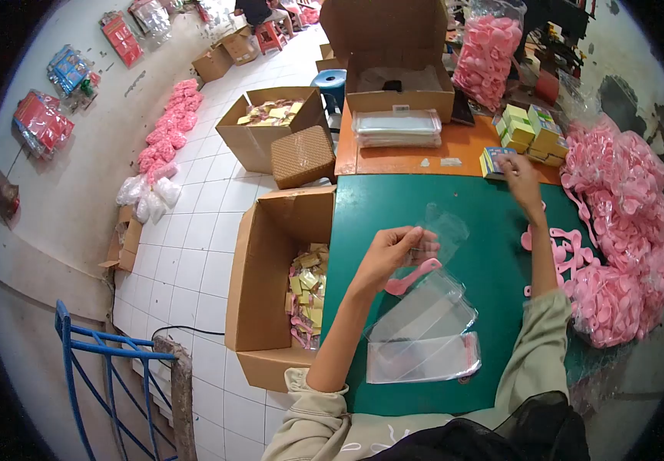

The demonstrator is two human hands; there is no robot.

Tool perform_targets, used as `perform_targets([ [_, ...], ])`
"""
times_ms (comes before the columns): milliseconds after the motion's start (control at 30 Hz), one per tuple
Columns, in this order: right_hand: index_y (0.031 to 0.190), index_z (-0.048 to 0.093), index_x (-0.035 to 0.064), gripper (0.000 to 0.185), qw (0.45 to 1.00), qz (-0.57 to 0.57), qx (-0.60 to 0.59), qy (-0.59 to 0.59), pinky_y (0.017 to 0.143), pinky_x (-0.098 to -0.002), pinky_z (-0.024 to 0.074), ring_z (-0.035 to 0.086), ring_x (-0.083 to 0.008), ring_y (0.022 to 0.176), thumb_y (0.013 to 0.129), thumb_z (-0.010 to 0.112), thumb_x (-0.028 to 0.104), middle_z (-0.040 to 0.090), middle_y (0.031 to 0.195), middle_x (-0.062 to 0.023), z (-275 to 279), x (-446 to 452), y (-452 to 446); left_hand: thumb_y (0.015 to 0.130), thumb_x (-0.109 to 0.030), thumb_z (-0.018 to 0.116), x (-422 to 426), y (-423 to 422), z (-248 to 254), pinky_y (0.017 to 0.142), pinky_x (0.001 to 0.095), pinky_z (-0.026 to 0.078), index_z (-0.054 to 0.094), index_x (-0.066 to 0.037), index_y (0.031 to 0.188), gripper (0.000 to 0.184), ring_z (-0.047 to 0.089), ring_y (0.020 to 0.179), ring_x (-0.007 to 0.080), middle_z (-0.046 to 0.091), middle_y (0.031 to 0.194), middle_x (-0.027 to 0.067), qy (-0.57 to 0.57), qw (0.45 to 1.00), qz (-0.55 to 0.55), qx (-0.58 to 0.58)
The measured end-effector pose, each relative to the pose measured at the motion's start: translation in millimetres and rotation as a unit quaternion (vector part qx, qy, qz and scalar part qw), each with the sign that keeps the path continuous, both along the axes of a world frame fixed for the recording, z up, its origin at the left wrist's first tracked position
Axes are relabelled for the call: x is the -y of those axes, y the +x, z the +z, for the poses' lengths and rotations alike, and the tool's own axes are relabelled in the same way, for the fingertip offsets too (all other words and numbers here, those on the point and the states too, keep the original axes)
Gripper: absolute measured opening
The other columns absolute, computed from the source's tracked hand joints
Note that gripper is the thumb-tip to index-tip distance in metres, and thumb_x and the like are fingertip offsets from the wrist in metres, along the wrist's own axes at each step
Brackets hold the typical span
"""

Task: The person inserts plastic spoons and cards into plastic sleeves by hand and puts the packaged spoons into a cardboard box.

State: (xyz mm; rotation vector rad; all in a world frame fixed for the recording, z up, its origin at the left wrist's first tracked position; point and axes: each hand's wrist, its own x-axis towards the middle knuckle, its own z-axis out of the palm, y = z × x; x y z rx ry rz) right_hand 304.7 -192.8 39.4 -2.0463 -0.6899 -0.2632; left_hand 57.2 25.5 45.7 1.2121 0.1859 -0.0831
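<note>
My left hand [402,250] is closed on a thin clear plastic bag [448,229] above the green table. Just under its fingers is a pink spoon [414,278]; whether the hand also grips it, I cannot tell. At the far edge, my right hand [522,180] has its fingertips pinched at the top of a stack of small printed cards [491,164]. Flat clear bags [424,358] lie in front of me, with more clear bags [424,307] fanned out beyond them. Several loose pink spoons [570,250] lie to the right of my right forearm.
Large bags of pink spoons [616,230] crowd the right side. Yellow-edged card stacks [531,131] and a bundle of clear bags [397,128] sit on the orange surface. An open carton [251,284] holding packed pieces stands left of the table. A blue metal frame [109,346] is nearby.
</note>
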Motion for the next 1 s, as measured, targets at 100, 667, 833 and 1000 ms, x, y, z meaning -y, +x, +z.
perform_targets([
  [100, 0.089, 0.065, -0.0012, 0.036, 0.940, -0.212, 0.076, -0.258, 0.075, -0.0413, 0.0461, 0.059, -0.0341, 0.087, 0.086, 0.056, 0.033, 0.061, 0.100, -0.0188, -37.5, 31.7, 78.9, 0.096, -0.026, 0.046, -2.6, 0.0, -2.6, 0.077, 0.0315, 0.054, 0.059, 0.006, 0.105, 0.036, 0.065, 0.086, 0.0208, 0.065, 0.096, 0.0154, -0.002, 1.000, -0.004, 0.014],
  [667, 0.099, 0.054, -0.0010, 0.018, 0.980, 0.161, -0.117, 0.013, 0.054, -0.0263, 0.0453, 0.057, -0.0116, 0.065, 0.081, 0.057, 0.000, 0.060, 0.077, -0.0082, 60.3, -1.7, -158.2, 0.095, -0.025, 0.049, 6.3, 3.0, -11.2, 0.076, 0.0320, 0.054, 0.061, 0.005, 0.105, 0.033, 0.064, 0.083, 0.0177, 0.066, 0.093, 0.0116, -0.006, 0.998, -0.055, -0.005],
  [833, 0.093, 0.053, -0.0018, 0.016, 0.963, 0.203, -0.148, -0.095, 0.058, -0.0295, 0.0447, 0.058, -0.0171, 0.066, 0.081, 0.059, 0.006, 0.059, 0.077, -0.0139, 66.0, 0.4, -160.3, 0.093, -0.025, 0.052, 9.1, 4.1, -17.7, 0.068, 0.0254, 0.049, 0.063, 0.005, 0.103, 0.033, 0.057, 0.075, 0.0086, 0.064, 0.087, 0.0045, 0.122, 0.989, -0.085, 0.026],
  [1000, 0.090, 0.056, -0.0005, 0.017, 0.931, 0.297, -0.044, -0.209, 0.068, -0.0400, 0.0443, 0.055, -0.0370, 0.078, 0.082, 0.059, 0.014, 0.056, 0.080, -0.0175, 57.0, -5.9, -161.7, 0.092, -0.024, 0.054, 14.9, 3.4, -11.2, 0.065, 0.0242, 0.046, 0.062, 0.000, 0.109, 0.030, 0.055, 0.073, 0.0073, 0.065, 0.086, 0.0060, 0.208, 0.972, -0.097, 0.050],
])
